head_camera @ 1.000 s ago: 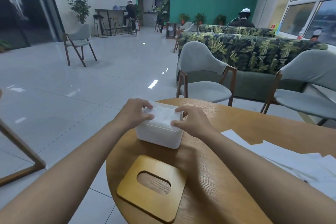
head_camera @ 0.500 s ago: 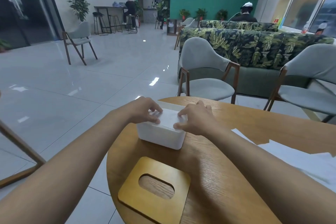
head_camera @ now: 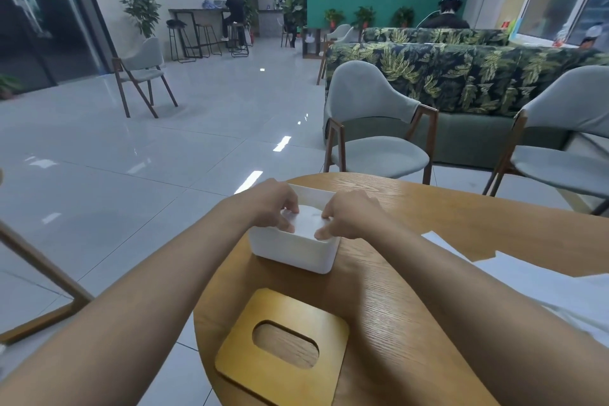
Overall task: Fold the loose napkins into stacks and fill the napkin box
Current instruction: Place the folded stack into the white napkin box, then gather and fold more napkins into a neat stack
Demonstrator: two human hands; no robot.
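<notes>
Your left hand [head_camera: 273, 204] and right hand [head_camera: 349, 216] curled round the ends of the napkin stack [head_camera: 308, 219], stack sitting in the white napkin box [head_camera: 293, 252] on the wooden counter [head_camera: 428, 208], slotted lid [head_camera: 296, 310] nearer you, loose napkins [head_camera: 527, 277] at right

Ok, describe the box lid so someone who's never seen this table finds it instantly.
Start at the round wooden table. Near its front edge, nearer than the white napkin box, lies the lid. It alone is a flat yellow-brown square with rounded corners and an oval slot through its middle.
</notes>
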